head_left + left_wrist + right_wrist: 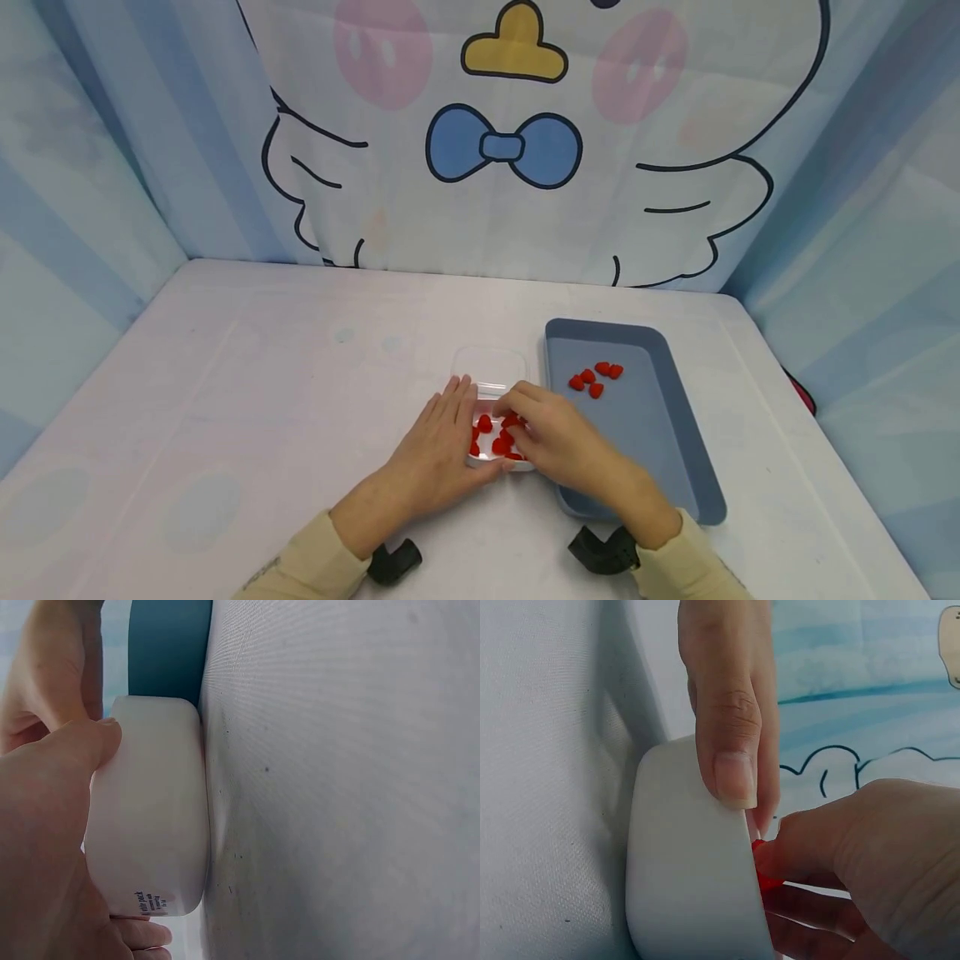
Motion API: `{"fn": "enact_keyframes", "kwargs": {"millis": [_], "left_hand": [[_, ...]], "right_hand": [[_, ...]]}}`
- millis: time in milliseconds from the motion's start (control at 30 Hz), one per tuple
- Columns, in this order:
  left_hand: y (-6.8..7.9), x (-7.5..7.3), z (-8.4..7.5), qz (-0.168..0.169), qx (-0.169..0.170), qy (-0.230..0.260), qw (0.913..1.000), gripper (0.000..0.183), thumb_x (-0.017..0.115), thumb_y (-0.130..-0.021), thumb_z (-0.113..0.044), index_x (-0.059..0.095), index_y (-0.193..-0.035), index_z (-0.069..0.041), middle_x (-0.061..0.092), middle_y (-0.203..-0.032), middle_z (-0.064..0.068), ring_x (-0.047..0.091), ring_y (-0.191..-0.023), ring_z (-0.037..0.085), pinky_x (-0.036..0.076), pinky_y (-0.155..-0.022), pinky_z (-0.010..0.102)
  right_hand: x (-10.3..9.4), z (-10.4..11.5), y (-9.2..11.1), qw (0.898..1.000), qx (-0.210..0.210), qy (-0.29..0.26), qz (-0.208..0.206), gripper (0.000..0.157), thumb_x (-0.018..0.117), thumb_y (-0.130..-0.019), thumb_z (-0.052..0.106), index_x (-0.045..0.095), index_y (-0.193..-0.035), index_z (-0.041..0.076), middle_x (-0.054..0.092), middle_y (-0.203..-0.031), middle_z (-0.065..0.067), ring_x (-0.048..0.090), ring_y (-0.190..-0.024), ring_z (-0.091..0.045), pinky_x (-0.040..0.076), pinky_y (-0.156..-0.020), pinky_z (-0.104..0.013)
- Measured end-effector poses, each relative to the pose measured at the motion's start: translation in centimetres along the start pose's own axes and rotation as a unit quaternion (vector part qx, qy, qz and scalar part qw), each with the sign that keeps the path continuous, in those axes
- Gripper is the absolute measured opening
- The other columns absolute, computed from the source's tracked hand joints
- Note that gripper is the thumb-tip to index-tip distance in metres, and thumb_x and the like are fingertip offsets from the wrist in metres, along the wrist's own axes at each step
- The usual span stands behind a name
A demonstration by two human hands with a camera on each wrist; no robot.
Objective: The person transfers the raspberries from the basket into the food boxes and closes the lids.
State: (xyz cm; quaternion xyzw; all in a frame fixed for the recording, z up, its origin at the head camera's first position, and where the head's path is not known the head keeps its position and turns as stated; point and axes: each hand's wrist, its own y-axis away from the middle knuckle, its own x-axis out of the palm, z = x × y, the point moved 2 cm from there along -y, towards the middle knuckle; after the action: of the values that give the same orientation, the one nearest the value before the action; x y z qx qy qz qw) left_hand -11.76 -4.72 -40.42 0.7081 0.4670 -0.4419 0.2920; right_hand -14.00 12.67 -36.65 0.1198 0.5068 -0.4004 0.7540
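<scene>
White plastic makes up the walls of the small box [154,802] that both my hands work at, and everything else finds its place from it. What matters most now, I judge, is how one red piece [767,883] sits against the box: it shows at the rim, at my right thumb, on the right-hand part of the box. That makes my right hand [566,437] the nearer one. Its fingers and thumb bend down over the box, together on that piece as far as I can see; whether the piece already rests on others below, I cannot tell. So small and half covered, it shows me no clear long axis.

My left hand [438,462] is spread around the box, its fingers straight along the left side and its thumb apart from them, laid over the near rim. It braces more than it clamps, I think.

Inside the box lies a scatter of red pieces [485,423], some hidden by my hands, so I cannot give a sure count. Just beyond the box its clear lid [491,364] lies folded back, apparently joined at the far edge. Directly to the right of the box is a blue-grey tray [637,425], its long axis running away from me. Five loose red pieces [588,377] lie in it, to the right of the box and a little beyond it, again on my right hand's side.
</scene>
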Motion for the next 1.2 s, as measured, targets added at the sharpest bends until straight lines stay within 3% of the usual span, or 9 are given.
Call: {"fn": "enact_keyframes", "kwargs": {"millis": [433,900,1200], "left_hand": [[0.1,0.0,0.1,-0.002,0.007,0.000,1.0000,0.101,0.063,-0.086,-0.063,0.023,-0.155,0.000,0.025,-0.163,0.016,0.018,-0.154,0.032,0.023,-0.122,0.053],[0.0,0.0,0.0,-0.001,0.001,-0.005,1.0000,0.101,0.063,-0.085,-0.063,0.023,-0.155,-0.003,0.025,-0.163,0.016,0.019,-0.153,0.033,0.026,-0.121,0.053],[-0.1,0.0,0.0,0.003,-0.003,-0.007,1.0000,0.102,0.068,-0.083,-0.060,0.024,-0.155,-0.002,0.027,-0.162,0.016,0.021,-0.153,0.034,0.027,-0.121,0.052]], "right_hand": [[1.3,0.3,-0.3,1.000,-0.013,-0.017,0.013,0.032,0.071,-0.085,-0.002,0.066,-0.116,0.006,0.068,-0.105,-0.002,0.062,-0.088,-0.010,0.058,-0.084,-0.025],[0.5,-0.1,-0.3,1.000,-0.012,-0.024,-0.004,0.031,0.066,-0.087,-0.004,0.065,-0.116,0.007,0.068,-0.108,-0.003,0.067,-0.095,-0.016,0.059,-0.086,-0.032],[-1.4,-0.9,0.1,0.997,0.005,0.013,-0.074,0.030,0.078,-0.080,0.000,0.067,-0.107,0.006,0.069,-0.103,-0.004,0.065,-0.091,-0.015,0.061,-0.079,-0.033]]}}
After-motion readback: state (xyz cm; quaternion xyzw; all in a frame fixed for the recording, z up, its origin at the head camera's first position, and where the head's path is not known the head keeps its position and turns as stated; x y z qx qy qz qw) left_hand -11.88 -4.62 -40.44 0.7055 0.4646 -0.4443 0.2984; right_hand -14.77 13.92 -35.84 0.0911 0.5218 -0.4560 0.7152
